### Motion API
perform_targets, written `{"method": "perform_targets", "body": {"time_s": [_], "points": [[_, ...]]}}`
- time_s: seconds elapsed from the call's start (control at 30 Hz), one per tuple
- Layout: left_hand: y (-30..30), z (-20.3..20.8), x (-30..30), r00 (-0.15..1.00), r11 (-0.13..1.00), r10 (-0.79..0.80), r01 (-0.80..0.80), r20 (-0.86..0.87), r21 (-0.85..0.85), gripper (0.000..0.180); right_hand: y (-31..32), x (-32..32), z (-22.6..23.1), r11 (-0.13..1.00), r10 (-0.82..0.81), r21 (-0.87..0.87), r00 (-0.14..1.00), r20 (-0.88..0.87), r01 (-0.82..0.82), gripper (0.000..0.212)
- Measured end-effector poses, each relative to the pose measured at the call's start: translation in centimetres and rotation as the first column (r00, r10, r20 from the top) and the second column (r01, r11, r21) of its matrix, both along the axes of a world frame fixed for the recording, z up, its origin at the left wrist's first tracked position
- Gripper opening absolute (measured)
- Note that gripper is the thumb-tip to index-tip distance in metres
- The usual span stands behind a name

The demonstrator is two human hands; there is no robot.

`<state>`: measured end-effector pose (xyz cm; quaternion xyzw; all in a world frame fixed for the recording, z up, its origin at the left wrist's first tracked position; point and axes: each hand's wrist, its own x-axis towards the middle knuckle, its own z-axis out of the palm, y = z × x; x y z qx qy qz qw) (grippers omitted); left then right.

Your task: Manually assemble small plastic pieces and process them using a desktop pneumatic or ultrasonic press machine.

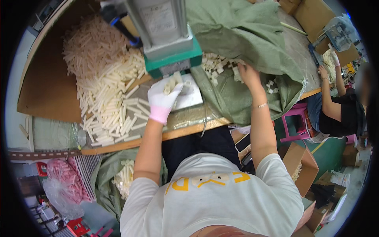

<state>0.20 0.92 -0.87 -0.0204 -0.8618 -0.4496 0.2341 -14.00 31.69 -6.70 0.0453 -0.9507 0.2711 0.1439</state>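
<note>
My left hand [161, 98], in a white glove with a pink cuff, is closed round a few short cream plastic tubes [172, 83]. It is in front of the green press head [173, 63], over the white base plate [192, 96]. My bare right hand [249, 76], with a bracelet at the wrist, reaches into an open green woven sack [225, 98]. Its fingers are curled against small white plastic pieces [216, 68] heaped there; the fingertips are partly hidden. A large pile of cream plastic tubes [114, 94] lies left of my left hand.
A cardboard sheet [43, 91] stands behind the tube pile. The table's wooden front edge [181, 134] runs before me. Below left is another green sack [104, 177] with tubes. At right, a co-worker [335, 106] works by a pink stool [294, 122]; an open cardboard box [302, 168] is nearer.
</note>
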Motion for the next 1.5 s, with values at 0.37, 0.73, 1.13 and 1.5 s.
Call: {"method": "perform_targets", "body": {"time_s": [0.37,0.73,1.13,1.5], "points": [[-19.2,-3.5,27.9,0.602,0.481,0.722,-0.084,0.340,-0.873,0.019,-5.2,-20.9,5.2,0.991,0.136,0.008,0.989,-0.063,-0.136,0.050],[-25.2,-16.7,46.7,0.013,0.354,0.934,0.117,0.357,-0.928,0.045,-12.7,-32.9,11.8,0.968,0.225,-0.037,0.923,-0.313,-0.249,0.053],[-20.8,-9.4,42.1,-0.081,0.230,0.911,-0.712,0.403,-0.664,0.057,-7.2,-24.9,6.7,0.956,0.274,0.155,0.945,-0.178,-0.248,0.056],[-20.4,-4.7,28.9,0.530,0.283,0.798,-0.750,-0.287,-0.598,0.026,-5.4,-10.1,2.6,0.873,0.391,0.297,0.919,0.051,-0.388,0.059]]}}
